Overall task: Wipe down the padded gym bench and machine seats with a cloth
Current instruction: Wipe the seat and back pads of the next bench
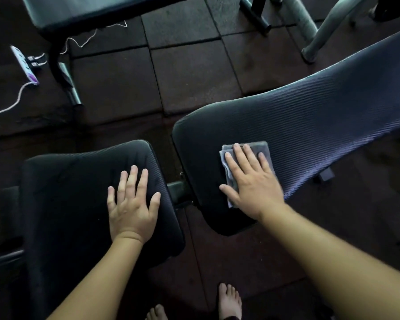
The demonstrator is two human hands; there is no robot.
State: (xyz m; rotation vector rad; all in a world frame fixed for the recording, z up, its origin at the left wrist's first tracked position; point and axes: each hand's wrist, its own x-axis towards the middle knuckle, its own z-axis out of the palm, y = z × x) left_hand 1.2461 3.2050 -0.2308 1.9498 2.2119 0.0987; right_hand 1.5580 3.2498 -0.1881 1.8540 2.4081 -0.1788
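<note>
Head view: looking down over both bare forearms at gym equipment standing on dark square rubber floor tiles [187, 72].
Long pad: a black ribbed padded bench backrest [321, 107] runs from the middle of the frame up to the right edge, its rounded near end towards the person.
Seat pad: a separate black ribbed padded bench seat [79, 181] lies to the left, a narrow gap and a dark metal bracket between the two pads.
Further bench: another smooth black padded bench [83, 10] stands at the top left, well apart, untouched.
Right hand: the right hand [252, 181] lies flat with fingers spread, palm pressing down; it pinches nothing, only holds the cloth against the pad.
Left hand: the left hand [132, 204] rests flat and spread on the seat pad, bracing, with nothing under it.
Cloth: a folded grey microfibre cloth [259, 148] sits under the right hand at the near end of the backrest, its edges showing past the fingertips and thumb.
Step in hand: wiping the backrest, apparently near its lower end.
Next move: likely long strokes up the ribbed length towards the right, keeping even palm pressure so the folded cloth does not bunch or slip; the seat pad and further bench may remain to do.
Small items: a white power strip [24, 65] with its cord lies on the floor at left.
</note>
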